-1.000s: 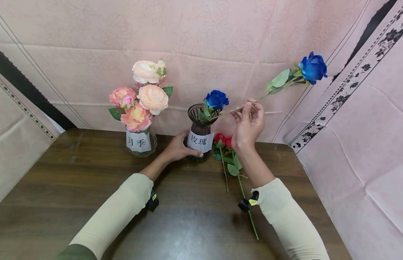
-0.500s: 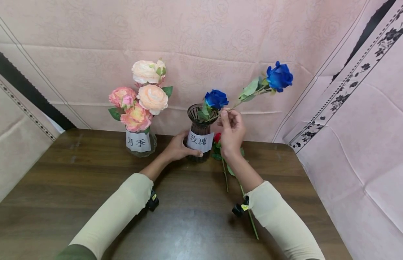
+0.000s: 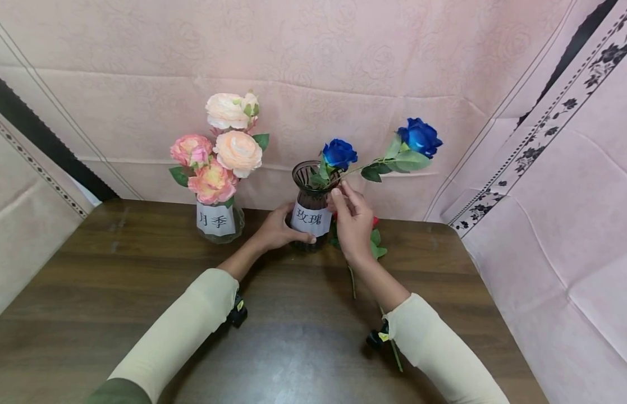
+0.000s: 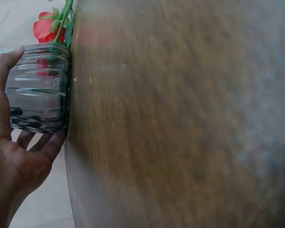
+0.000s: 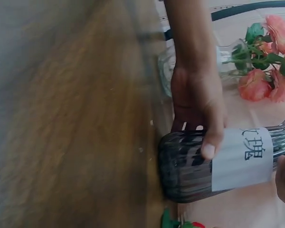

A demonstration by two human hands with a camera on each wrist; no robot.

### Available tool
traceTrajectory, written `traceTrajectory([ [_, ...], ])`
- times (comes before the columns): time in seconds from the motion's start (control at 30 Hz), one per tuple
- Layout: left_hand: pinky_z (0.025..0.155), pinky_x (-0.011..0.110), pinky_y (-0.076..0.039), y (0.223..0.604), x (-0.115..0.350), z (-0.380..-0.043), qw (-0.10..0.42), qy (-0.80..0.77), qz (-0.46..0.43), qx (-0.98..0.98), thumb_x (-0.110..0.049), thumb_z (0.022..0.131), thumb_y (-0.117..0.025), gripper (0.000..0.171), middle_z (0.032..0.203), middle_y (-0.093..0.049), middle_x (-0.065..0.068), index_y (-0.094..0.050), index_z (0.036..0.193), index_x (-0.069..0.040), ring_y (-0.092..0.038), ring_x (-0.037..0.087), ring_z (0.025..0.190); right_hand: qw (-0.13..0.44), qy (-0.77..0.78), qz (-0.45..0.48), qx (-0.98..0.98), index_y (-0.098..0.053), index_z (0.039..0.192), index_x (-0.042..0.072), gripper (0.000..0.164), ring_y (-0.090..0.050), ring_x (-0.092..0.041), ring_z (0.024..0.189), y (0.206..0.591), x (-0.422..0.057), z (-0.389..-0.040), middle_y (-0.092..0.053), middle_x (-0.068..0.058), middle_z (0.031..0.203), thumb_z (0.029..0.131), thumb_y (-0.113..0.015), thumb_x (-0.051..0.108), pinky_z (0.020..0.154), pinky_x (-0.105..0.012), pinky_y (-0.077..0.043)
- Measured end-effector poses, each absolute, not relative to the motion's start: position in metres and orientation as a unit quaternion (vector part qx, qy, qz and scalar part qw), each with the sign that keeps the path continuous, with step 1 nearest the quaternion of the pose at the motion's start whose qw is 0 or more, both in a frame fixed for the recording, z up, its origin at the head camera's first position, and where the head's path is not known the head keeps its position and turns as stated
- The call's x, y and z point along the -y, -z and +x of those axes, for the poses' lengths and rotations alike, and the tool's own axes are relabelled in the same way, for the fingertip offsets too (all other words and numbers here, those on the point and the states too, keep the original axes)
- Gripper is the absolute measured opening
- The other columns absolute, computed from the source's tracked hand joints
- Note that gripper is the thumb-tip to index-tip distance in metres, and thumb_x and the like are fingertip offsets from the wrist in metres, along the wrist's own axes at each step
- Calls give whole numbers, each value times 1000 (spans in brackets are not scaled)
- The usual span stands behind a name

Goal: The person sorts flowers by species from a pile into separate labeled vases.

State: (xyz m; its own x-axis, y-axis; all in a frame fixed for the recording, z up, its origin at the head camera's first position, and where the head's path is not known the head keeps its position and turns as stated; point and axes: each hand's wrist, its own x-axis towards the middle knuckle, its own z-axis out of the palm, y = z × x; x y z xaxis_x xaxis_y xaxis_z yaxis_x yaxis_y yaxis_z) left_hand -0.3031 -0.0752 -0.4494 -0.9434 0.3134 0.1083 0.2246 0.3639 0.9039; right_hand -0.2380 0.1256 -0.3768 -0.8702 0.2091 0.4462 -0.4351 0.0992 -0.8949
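My left hand [image 3: 279, 229] grips the lower body of a dark ribbed glass vase [image 3: 319, 198], thumb across its white paper label [image 3: 311, 219]. The vase stands upright; the right wrist view shows the thumb on its side [image 5: 180, 171]. One blue rose [image 3: 339, 154] stands in it, its bloom over the rim. A second blue rose [image 3: 420, 138] leans far to the right, stem running down to the vase mouth. My right hand [image 3: 355, 224] pinches that stem at the rim's right side. Behind this hand lie red roses, largely hidden; a bloom [image 4: 46, 28] shows in the left wrist view.
Left of the dark vase stands a clear glass vase [image 3: 236, 223] with a label and several pink and cream flowers [image 3: 237, 154]. A green rose stem [image 3: 397, 356] lies on the brown table [image 3: 283, 336], partly under the right forearm. A pink patterned cloth [image 3: 313, 50] hangs behind.
My right hand has moved left and down to the vase rim, bringing the second blue rose along; its bloom has dropped and swung left. The left hand and the vase have stayed put.
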Motion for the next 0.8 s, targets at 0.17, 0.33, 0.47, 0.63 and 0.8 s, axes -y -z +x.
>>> traceTrajectory([
  [0.17, 124, 57, -51, 449, 76, -303, 40, -539, 161, -826, -30, 80, -104, 91, 150, -70, 12, -59, 157, -12, -65, 35, 141, 232, -682, 86, 688, -70, 152, 3, 40, -78, -9, 98, 385, -132, -235, -73, -29, 138, 114, -68, 16, 89, -22, -66],
  [0.33, 122, 57, -52, 449, 75, -302, 37, -536, 170, -826, -30, 80, -104, 90, 149, -71, 12, -60, 156, -12, -66, 35, 140, 205, -676, 62, 705, -73, 147, 1, 36, -78, -12, 96, 392, -143, -236, -75, -32, 136, 113, -68, 13, 90, -28, -68],
  [0.47, 122, 58, -52, 449, 74, -302, 38, -538, 174, -824, -29, 80, -104, 88, 148, -71, 13, -61, 155, -12, -66, 35, 139, 184, -674, 27, 715, -76, 141, -1, 32, -77, -9, 92, 397, -154, -235, -77, -31, 132, 111, -67, 6, 87, -24, -67],
  [0.63, 121, 57, -52, 448, 74, -301, 39, -539, 176, -823, -28, 80, -104, 87, 147, -72, 13, -61, 155, -12, -67, 35, 138, 174, -696, 19, 696, -76, 134, -9, 28, -78, -11, 88, 401, -172, -236, -83, -5, 102, 110, -65, 0, 83, -24, -67],
  [0.8, 122, 57, -52, 447, 75, -302, 41, -539, 176, -823, -28, 81, -103, 87, 148, -72, 13, -61, 155, -12, -68, 35, 138, 170, -713, 8, 680, -76, 129, -12, 23, -81, -16, 86, 403, -189, -235, -82, 10, 90, 110, -66, -2, 83, -30, -69],
])
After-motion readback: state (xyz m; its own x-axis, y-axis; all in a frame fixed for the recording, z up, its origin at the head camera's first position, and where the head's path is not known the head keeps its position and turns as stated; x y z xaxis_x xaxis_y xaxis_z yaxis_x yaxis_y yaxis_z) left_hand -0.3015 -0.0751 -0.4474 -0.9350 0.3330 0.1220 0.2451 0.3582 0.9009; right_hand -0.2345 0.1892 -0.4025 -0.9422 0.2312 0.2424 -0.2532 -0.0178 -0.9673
